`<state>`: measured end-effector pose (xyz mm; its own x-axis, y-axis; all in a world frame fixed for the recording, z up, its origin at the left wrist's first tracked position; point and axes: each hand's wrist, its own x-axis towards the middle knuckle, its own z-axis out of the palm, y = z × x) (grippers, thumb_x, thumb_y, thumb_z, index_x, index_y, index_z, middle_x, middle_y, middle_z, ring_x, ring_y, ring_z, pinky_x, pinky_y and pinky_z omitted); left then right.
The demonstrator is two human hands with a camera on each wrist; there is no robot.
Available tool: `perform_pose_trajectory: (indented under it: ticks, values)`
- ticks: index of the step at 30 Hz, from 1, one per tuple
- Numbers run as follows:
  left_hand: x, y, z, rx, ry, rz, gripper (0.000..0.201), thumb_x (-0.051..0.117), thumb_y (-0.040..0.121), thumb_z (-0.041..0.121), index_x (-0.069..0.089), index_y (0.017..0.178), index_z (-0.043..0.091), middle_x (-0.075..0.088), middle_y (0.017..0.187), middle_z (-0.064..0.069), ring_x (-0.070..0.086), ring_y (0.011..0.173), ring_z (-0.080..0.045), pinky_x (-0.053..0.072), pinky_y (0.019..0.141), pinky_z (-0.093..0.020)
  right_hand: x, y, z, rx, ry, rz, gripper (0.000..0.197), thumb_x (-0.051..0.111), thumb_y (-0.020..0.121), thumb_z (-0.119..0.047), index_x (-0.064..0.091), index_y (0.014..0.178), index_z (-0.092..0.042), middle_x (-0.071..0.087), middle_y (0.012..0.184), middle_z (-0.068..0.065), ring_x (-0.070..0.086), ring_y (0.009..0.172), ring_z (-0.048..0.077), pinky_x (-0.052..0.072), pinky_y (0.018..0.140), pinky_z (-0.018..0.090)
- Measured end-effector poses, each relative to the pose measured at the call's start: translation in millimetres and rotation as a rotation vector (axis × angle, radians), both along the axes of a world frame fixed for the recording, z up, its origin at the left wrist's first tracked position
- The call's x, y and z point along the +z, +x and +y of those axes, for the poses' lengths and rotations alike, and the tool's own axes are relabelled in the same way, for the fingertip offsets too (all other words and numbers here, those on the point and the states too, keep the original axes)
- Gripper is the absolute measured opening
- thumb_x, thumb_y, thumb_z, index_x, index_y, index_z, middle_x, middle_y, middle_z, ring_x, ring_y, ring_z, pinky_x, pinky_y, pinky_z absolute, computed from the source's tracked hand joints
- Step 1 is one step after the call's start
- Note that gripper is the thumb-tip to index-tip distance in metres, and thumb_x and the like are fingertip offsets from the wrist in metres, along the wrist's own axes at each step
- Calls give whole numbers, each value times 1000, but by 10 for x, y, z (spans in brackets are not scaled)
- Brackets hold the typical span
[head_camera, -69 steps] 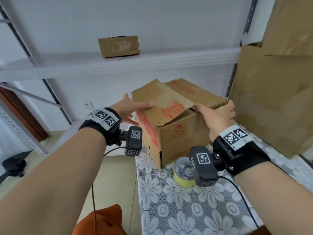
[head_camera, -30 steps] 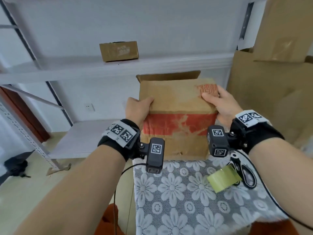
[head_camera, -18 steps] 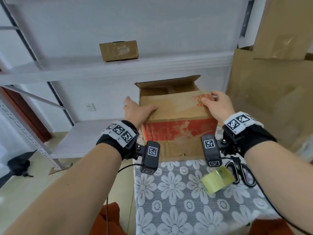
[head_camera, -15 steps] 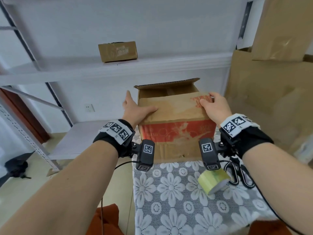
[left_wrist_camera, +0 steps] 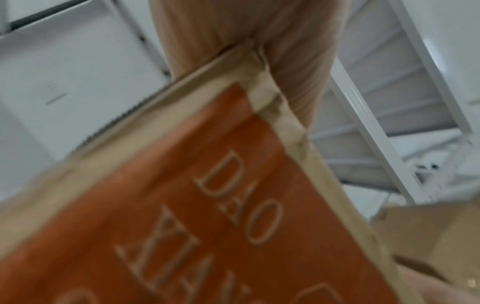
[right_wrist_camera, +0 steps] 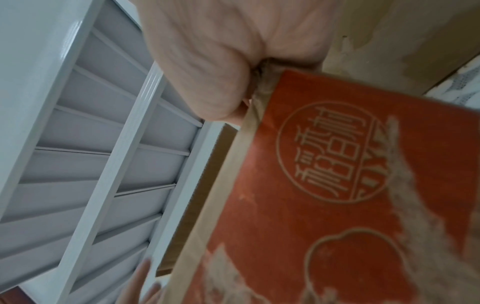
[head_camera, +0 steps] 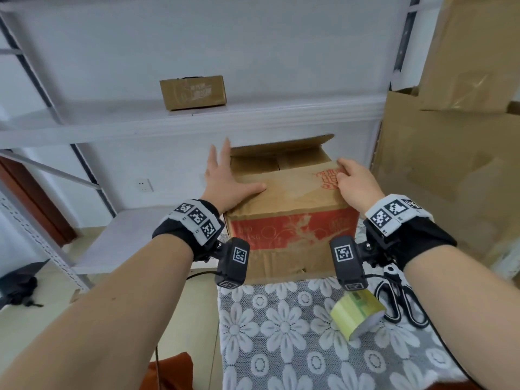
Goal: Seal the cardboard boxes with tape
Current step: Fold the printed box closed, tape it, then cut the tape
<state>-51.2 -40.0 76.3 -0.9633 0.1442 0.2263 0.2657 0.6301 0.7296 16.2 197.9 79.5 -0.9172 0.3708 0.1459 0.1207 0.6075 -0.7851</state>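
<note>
White shelving stood behind the lace-covered table where my cardboard box sat at twelve o'clock. To do this step well, I judged I should press the near flap flat and level before bringing down the far flap, which stood up, so the seam would meet cleanly for taping. My left hand lay flat, fingers straight, thumb pressing the flap's left end. My right hand curled over the flap's right corner, gripping it. At four o'clock, the tape roll waited beside the scissors.
</note>
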Motion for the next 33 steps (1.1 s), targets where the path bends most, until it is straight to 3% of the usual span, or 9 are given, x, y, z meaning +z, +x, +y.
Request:
perform_pose_trajectory:
  ticks: [3,5,12,21,24,26,29,31,33]
  values:
    - [25,25,33,-43,-247,-8,79,68,81,57,35,148,31,-3,164,1,-4,150,-32,13,119,-53,-36,-17,-11,-31,-54,49,44,37,101,-10,35,145,-12,43,145,6,41,132,21,33,102,28]
    - [16,33,52,-18,-379,-10,71,57,86,63,42,145,26,-2,165,3,-5,150,-29,9,120,-54,-57,-31,-12,-51,-130,81,45,40,100,-8,36,144,-10,44,145,7,43,132,21,34,106,30]
    - [93,195,271,-217,-810,1,110,22,75,89,16,156,15,9,164,-5,8,151,-23,0,122,-48,-17,-33,0,-1,-104,2,46,39,101,-8,31,146,-9,41,147,6,41,133,20,32,96,21]
    - [87,316,565,-307,-854,-55,123,45,67,90,0,157,19,-6,165,-4,-5,151,-23,-1,122,-45,65,-6,-39,105,250,-177,40,27,104,-26,34,143,-18,45,142,6,45,125,25,35,95,34]
    - [70,335,630,-289,-872,-26,123,41,67,92,4,157,16,-1,165,-8,0,151,-24,0,122,-43,67,-9,-27,131,186,-182,41,28,104,-28,36,142,-14,46,141,9,45,124,25,35,93,32]
    - [80,350,643,-284,-875,-3,119,39,69,91,8,157,17,5,164,-10,5,151,-26,1,121,-43,43,-5,43,-8,31,-104,41,31,104,-27,39,140,-11,47,140,10,46,125,27,36,95,33]
    - [74,357,669,-291,-886,-4,109,37,70,92,7,156,32,10,163,-14,10,150,-32,3,121,-48,-45,28,246,-311,-73,-30,28,39,97,-9,55,118,2,61,110,17,60,97,33,45,75,35]
    - [62,373,734,-265,-920,-2,108,34,66,95,6,154,41,14,161,-18,14,148,-37,5,119,-56,-111,104,342,-277,-151,-216,21,41,95,-2,57,106,6,60,84,17,57,64,28,47,55,32]
    - [65,405,817,-227,-927,-2,109,35,63,97,10,154,42,19,159,-21,18,146,-40,7,118,-60,-200,206,383,-115,-130,-473,13,47,95,1,56,88,5,60,72,15,52,53,21,46,48,28]
